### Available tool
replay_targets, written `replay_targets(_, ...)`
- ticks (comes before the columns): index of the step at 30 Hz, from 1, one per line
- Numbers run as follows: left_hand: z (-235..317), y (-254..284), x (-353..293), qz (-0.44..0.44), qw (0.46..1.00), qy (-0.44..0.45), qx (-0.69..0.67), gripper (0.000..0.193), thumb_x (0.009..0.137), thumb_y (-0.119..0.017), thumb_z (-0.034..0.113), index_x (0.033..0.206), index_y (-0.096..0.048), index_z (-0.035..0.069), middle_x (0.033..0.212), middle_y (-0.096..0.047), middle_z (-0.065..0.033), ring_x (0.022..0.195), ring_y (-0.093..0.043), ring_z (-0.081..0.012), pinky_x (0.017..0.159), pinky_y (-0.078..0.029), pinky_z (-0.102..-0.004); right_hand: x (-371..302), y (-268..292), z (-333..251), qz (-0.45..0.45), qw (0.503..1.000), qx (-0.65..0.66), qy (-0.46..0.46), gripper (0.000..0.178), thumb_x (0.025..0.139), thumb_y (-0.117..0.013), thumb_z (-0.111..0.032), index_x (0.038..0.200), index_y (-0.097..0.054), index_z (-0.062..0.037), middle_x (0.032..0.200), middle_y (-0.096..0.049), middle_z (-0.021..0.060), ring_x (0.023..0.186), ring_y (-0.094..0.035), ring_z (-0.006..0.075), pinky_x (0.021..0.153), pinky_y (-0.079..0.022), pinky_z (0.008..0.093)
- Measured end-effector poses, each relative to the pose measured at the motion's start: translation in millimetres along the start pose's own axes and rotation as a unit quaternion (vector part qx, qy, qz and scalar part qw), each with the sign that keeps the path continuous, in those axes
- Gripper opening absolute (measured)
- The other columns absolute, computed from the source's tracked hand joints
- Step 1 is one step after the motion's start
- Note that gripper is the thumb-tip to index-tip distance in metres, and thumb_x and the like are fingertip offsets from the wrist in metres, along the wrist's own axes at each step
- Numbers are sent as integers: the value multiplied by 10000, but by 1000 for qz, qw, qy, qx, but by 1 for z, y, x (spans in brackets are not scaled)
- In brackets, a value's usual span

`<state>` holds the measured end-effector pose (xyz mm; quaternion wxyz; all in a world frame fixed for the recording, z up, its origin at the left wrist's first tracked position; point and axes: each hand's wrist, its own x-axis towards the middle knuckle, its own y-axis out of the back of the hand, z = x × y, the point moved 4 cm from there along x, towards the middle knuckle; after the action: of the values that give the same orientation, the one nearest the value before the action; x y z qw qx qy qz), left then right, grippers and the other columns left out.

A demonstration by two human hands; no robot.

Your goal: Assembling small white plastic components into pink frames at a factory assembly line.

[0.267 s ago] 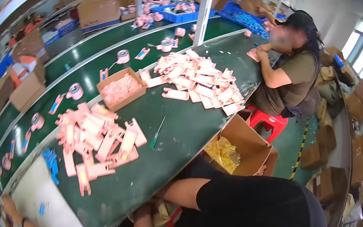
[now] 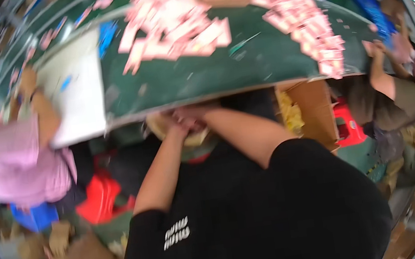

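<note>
My left hand (image 2: pixel 177 128) and my right hand (image 2: pixel 194 114) are close together just below the near edge of the green table (image 2: pixel 159 91). Both are over the mouth of a tan bag-like container (image 2: pixel 195 139) in front of my lap. Blur and overlap hide the fingers, so whether they hold anything is unclear. On the tabletop beyond lies a heap of pink plastic parts (image 2: pixel 166 24). To its right rests a green-handled screwdriver (image 2: pixel 241 47), apart from my hands.
A second pink pile (image 2: pixel 304 23) lies to the right, and a small carton (image 2: pixel 224 3) of pink pieces stands behind. Blue strips (image 2: pixel 107 36) lie beside a white sheet (image 2: pixel 80 89). An open cardboard box (image 2: pixel 317 114) stands below the table. Co-workers (image 2: pixel 18 161) sit on both sides.
The view has swung down and left, bringing my lap and both forearms into fuller sight. My right hand, hidden under the table edge before, now shows beside my left.
</note>
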<state>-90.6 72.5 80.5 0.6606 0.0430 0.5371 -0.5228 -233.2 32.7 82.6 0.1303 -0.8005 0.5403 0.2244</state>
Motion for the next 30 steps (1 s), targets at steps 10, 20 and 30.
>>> replay_targets(10,30,28,-80,-85,989,-112,-38,469,1068,-622,569,1303,-655,165,1123,-725,-65,1077,-735,-256,969,-633,-472,-9,-98,-19,173,974,-145,21,955,915,-741,-724,1501,-657,24,1574,-646,243,1426,-664,314,1140,-535,392)
replay_targets(20,-12,56,-32,-124,989,-72,33,484,1090,-566,536,1379,-672,162,1228,-788,-125,1082,-784,-322,971,-629,-528,-44,-117,28,45,962,267,-39,430,1080,-717,-357,1408,-713,-79,1203,-824,106,987,-813,216,803,-639,389)
replay_targets(30,-14,46,-63,-135,976,-142,95,442,1060,-612,408,1405,-630,132,1153,-769,-124,905,-791,-275,795,-661,-459,-99,-119,11,195,941,263,84,477,1079,-715,-270,1509,-598,-102,1248,-765,101,983,-775,223,755,-637,396)
